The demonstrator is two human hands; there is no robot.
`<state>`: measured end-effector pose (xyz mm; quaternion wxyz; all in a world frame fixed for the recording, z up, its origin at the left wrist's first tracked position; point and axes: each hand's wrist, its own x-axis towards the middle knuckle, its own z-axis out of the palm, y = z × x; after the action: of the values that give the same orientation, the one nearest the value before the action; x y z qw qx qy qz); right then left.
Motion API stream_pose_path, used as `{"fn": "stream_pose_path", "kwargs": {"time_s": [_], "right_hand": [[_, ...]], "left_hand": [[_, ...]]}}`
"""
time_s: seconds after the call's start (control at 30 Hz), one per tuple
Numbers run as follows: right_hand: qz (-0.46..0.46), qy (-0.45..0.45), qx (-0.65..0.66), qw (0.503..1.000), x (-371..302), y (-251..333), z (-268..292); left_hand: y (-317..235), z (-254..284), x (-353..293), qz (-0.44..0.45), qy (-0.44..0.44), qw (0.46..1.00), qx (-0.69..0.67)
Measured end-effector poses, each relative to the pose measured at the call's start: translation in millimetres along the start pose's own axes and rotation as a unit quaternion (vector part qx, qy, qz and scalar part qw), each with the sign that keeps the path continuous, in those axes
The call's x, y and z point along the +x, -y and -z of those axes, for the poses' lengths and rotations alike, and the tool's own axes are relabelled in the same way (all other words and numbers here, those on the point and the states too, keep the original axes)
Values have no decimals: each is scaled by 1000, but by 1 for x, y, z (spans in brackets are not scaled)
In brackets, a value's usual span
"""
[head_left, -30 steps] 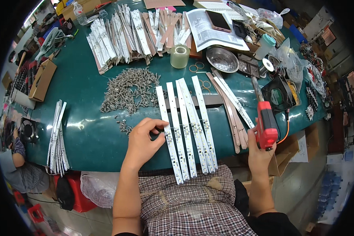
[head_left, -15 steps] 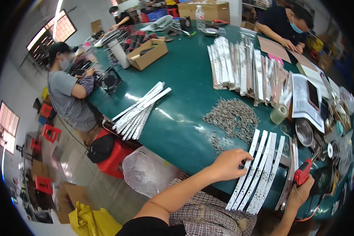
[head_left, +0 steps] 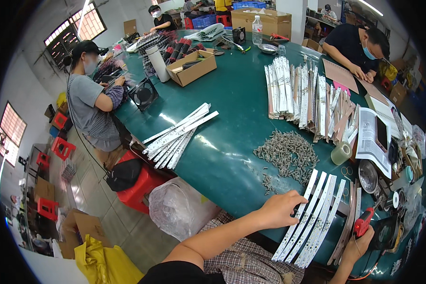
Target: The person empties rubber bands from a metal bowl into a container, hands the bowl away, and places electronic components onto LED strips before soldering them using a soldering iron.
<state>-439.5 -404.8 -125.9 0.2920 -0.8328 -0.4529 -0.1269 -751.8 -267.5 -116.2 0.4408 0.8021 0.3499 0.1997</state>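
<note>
Several narrow white strips (head_left: 317, 213) with small metal spots lie side by side at the table's near edge. My left hand (head_left: 281, 209) is at their left side, thumb and forefinger apart at the edge of the leftmost strip; whether they touch it I cannot tell. In my right hand (head_left: 359, 244) is a red-handled soldering gun (head_left: 363, 221) with a cord, its metal tip pointing up, right of the strips. Between them stand brown-edged strips (head_left: 349, 225). Just beyond the white strips is a heap of small grey metal parts (head_left: 288, 154).
A fanned stack of white strips (head_left: 180, 135) lies to the left, and bundled strips (head_left: 312, 97) at the far right. A tape roll (head_left: 341, 154), metal dish (head_left: 368, 175) and wire spool (head_left: 395, 199) are on the right. Co-workers sit left and far right. A plastic bag (head_left: 180, 208) hangs below the edge.
The whole view has shifted, so the table sits lower and farther right in the picture. Both hands stay at nearly the same places by the strips, the soldering gun still in the right.
</note>
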Motion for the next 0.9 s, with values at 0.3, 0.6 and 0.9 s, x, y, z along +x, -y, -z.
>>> {"fn": "stream_pose_path", "kwargs": {"time_s": [0.3, 0.6, 0.9], "right_hand": [[9, -10, 34, 999, -3, 3, 4], [21, -28, 64, 997, -2, 1, 23], [65, -177, 95, 977, -7, 38, 75]], "left_hand": [[0, -6, -4, 6, -14, 999, -45], [0, -12, -3, 17, -10, 998, -66], [-7, -14, -2, 22, -4, 998, -63]]}}
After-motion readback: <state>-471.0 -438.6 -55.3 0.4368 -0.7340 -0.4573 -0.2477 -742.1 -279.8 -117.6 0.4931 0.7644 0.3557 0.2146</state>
